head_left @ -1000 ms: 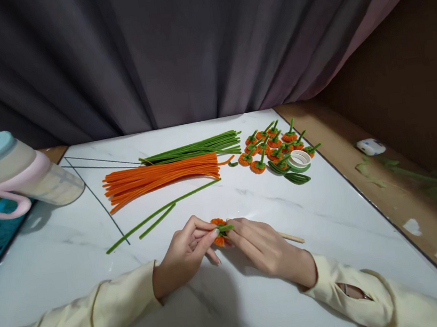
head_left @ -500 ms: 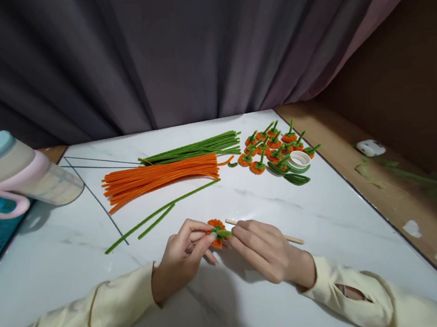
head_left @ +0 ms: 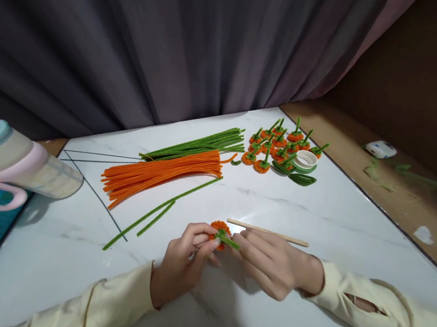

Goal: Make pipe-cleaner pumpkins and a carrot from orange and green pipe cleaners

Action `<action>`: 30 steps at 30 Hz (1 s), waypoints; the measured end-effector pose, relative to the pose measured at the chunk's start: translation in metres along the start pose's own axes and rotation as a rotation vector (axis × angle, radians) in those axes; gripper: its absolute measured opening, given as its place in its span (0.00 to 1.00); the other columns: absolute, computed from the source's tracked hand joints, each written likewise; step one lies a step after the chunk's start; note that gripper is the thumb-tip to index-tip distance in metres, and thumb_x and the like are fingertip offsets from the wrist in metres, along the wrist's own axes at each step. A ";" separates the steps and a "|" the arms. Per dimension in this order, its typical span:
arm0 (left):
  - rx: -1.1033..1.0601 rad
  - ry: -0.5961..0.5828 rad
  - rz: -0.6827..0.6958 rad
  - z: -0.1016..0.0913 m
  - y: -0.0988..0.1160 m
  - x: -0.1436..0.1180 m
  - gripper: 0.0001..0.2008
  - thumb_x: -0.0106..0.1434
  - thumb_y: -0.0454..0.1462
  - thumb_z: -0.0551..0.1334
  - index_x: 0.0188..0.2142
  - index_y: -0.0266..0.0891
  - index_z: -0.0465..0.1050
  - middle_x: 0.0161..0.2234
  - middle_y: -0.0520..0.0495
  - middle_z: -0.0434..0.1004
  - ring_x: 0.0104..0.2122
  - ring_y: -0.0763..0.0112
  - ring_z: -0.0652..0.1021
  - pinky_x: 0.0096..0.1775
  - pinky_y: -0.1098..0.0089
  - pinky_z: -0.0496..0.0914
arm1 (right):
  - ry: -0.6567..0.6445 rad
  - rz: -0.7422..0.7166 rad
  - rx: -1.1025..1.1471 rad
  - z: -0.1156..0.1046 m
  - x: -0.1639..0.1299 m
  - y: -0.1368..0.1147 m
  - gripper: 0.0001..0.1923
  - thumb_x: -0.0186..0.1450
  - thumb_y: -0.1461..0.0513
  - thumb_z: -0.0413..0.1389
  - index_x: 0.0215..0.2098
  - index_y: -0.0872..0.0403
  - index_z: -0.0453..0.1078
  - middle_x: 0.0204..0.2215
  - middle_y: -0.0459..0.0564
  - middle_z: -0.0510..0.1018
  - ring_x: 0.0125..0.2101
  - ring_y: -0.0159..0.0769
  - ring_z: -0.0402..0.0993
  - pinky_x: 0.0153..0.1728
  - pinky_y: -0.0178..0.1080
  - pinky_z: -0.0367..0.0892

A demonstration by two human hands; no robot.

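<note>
Your left hand (head_left: 183, 263) pinches the orange flower (head_left: 219, 231) just above the surface (head_left: 328, 213); your right hand (head_left: 272, 263) grips its green stem (head_left: 228, 242). Hold the coil flat and wind the stem tight. Stick (head_left: 269, 231) lies just beside.

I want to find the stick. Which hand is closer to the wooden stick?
Right. The right hand lies just in front of the wooden stick, nearly touching it. The left hand is farther left, beyond the orange flower.

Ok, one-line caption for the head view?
Both hands, left and right, pinch an orange flower with a green stem over the marble table, pipe cleaners behind.
</note>
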State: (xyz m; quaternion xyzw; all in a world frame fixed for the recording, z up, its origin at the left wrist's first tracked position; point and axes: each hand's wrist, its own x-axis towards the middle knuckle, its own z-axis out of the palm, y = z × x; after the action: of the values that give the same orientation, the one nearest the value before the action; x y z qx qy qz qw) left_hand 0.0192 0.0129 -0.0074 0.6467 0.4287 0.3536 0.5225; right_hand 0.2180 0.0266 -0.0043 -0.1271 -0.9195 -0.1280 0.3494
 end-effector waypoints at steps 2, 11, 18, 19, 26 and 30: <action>0.000 -0.009 0.008 0.000 -0.002 -0.001 0.04 0.66 0.37 0.54 0.39 0.39 0.61 0.24 0.51 0.77 0.24 0.72 0.79 0.26 0.77 0.71 | 0.014 -0.003 -0.005 0.000 0.000 0.001 0.11 0.62 0.74 0.46 0.33 0.69 0.71 0.25 0.61 0.75 0.25 0.40 0.71 0.22 0.42 0.68; -0.153 0.037 -0.100 0.003 -0.006 0.002 0.07 0.65 0.38 0.55 0.37 0.41 0.55 0.27 0.51 0.79 0.21 0.75 0.78 0.28 0.74 0.72 | 0.017 0.442 0.243 0.002 -0.005 -0.002 0.08 0.66 0.71 0.47 0.41 0.62 0.65 0.31 0.56 0.75 0.30 0.36 0.70 0.28 0.36 0.68; 0.000 0.170 -0.007 0.005 -0.007 -0.001 0.05 0.63 0.34 0.57 0.35 0.41 0.59 0.25 0.55 0.77 0.25 0.75 0.80 0.28 0.79 0.73 | 0.067 0.921 0.637 0.002 0.009 -0.014 0.06 0.67 0.68 0.50 0.33 0.56 0.67 0.26 0.47 0.73 0.26 0.28 0.69 0.28 0.30 0.65; 0.036 0.180 0.026 0.005 -0.007 -0.001 0.05 0.63 0.33 0.57 0.36 0.41 0.59 0.26 0.55 0.77 0.26 0.76 0.80 0.29 0.80 0.73 | 0.056 0.975 0.668 0.002 0.010 -0.015 0.06 0.67 0.67 0.50 0.34 0.55 0.68 0.27 0.47 0.74 0.26 0.28 0.69 0.28 0.29 0.65; 0.379 0.208 0.321 0.003 -0.011 0.001 0.07 0.64 0.30 0.56 0.39 0.42 0.62 0.32 0.54 0.77 0.30 0.79 0.79 0.33 0.83 0.71 | 0.015 1.242 0.928 0.008 0.012 -0.021 0.09 0.67 0.62 0.49 0.37 0.56 0.71 0.25 0.46 0.74 0.21 0.27 0.67 0.23 0.30 0.63; 0.535 0.195 0.420 0.001 -0.013 0.002 0.05 0.65 0.31 0.56 0.40 0.41 0.63 0.32 0.52 0.78 0.30 0.77 0.79 0.34 0.80 0.71 | -0.009 1.208 0.843 0.005 0.013 -0.019 0.09 0.67 0.64 0.49 0.37 0.56 0.71 0.28 0.47 0.76 0.25 0.28 0.69 0.26 0.30 0.64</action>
State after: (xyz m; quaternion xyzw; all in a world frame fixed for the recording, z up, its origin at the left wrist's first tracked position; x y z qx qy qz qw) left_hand 0.0183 0.0157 -0.0201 0.7979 0.4116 0.3886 0.2073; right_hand 0.1991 0.0123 -0.0015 -0.4670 -0.6616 0.4518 0.3743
